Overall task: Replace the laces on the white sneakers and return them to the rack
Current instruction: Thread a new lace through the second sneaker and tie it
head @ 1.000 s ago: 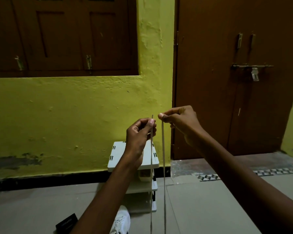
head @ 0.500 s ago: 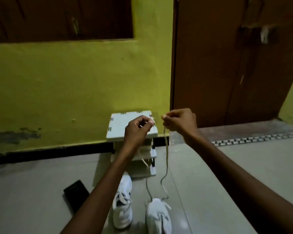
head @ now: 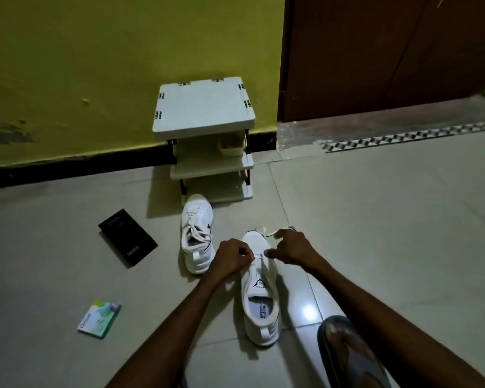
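A grey tiled floor runs out to a yellow wall and a brown door. Nearest lies the near shoe, heel toward the person and toe pointing away, with no lace crossing its tongue on the near side of the hands. Both hands have dropped to the front of this shoe from chest height, where a second ago they held the two lace ends up level. The left hand has its fingers curled, pinching the lace. The right hand pinches the other side, so a short stretch runs taut between them across the shoe, and slack lies past the toe. This suggests the ends have been evened and threading is starting at the lowest row, with nearly all of this shoe left to do. Just left and a little farther, the far shoe looks already laced. Beyond it the rack stands against the wall, and neither shoe is on it yet.
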Tool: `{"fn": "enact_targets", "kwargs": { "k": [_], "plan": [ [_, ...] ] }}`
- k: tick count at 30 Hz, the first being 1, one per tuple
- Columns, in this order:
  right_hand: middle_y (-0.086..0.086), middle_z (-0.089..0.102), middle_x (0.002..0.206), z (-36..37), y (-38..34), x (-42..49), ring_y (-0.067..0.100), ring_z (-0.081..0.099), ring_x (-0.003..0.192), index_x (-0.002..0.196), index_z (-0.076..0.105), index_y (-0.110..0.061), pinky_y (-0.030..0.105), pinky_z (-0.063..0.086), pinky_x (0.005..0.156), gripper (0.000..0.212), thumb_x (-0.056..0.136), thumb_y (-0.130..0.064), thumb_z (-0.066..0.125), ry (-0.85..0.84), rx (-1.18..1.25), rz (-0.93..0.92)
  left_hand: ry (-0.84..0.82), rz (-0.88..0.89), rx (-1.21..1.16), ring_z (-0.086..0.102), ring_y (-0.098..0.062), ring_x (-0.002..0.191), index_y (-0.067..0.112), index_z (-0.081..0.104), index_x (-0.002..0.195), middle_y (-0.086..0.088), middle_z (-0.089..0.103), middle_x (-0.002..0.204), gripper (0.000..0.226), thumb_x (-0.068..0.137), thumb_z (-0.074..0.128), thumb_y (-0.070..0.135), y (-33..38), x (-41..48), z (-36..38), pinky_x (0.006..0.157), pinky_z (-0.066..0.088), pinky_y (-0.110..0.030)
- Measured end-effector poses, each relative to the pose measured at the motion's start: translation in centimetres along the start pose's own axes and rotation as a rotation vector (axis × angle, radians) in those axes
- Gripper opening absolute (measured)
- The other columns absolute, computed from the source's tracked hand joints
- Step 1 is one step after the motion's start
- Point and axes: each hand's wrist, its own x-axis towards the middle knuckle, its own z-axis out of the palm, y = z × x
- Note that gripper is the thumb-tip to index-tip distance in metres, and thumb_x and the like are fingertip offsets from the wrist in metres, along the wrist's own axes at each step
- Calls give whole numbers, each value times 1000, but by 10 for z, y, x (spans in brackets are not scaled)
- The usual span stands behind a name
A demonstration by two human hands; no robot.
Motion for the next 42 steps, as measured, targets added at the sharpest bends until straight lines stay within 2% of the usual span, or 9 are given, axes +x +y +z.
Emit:
{"fn": "enact_targets", "kwargs": {
  "k": [5,9,11,15,27,33,36,39,42],
  "plan": [
    [11,69,89,36,-4,-5,27,65,87,84,66,-4,26,48,64,31,78,-33,74,-83,-158,-13,-7,-7,65,67,-19,82,7,77,80,-7,75,83,12,80,67,13,-9,8,21,69,44,-25],
    [1,30,54,42,6,-2,17,31,54,50,35,-12,26,22,51,32,71,-8,58,-47,-2,-5,-4,27,42,65,-20,86,6,76,82,-9,73,87,10,82,69,12,-14,14,27,68,34,-18],
    [4,40,56,39,14,-4,18,38,57,57,55,1,29,31,56,10,60,-9,53,-40,250,63,13,23,-6,65,-22,88,7,77,83,-11,71,87,13,82,69,18,-16,15,31,76,44,-27],
    [5,64,69,38,25,0,18,58,59,88,75,-5,26,50,53,30,80,4,48,-97,498,178,67,13,-54,63,-24,87,9,77,82,-13,67,89,18,80,68,24,-16,14,41,81,49,-37],
    [10,67,77,39,28,2,20,63,66,89,75,-9,33,57,62,26,80,4,54,-113,492,135,136,38,33,62,-25,80,10,76,76,-9,64,81,11,82,69,18,-13,17,54,73,46,-33],
    [27,68,99,40,23,7,26,68,77,98,68,7,32,60,64,25,75,-1,61,-161,293,-2,169,-4,18,62,-24,79,13,79,75,-10,71,80,13,78,67,13,-4,14,54,82,40,-28],
    [26,67,89,38,19,7,32,70,82,93,67,9,40,61,73,21,80,-7,63,-185,227,-26,176,18,-44,63,-23,71,14,80,72,-9,72,72,21,73,60,22,-4,13,56,75,40,-29],
    [23,67,84,36,21,8,28,69,73,88,67,9,35,61,71,20,91,-7,56,-156,358,18,173,16,-142,66,-19,68,13,76,66,-3,72,67,22,74,61,26,-12,10,58,74,45,-32],
    [19,72,74,41,25,7,27,72,66,79,73,1,39,62,71,13,83,-6,63,13,488,68,143,-6,-195,62,-4,62,11,77,69,-4,74,70,12,79,70,12,-15,11,58,66,44,-25]
  ]
}}
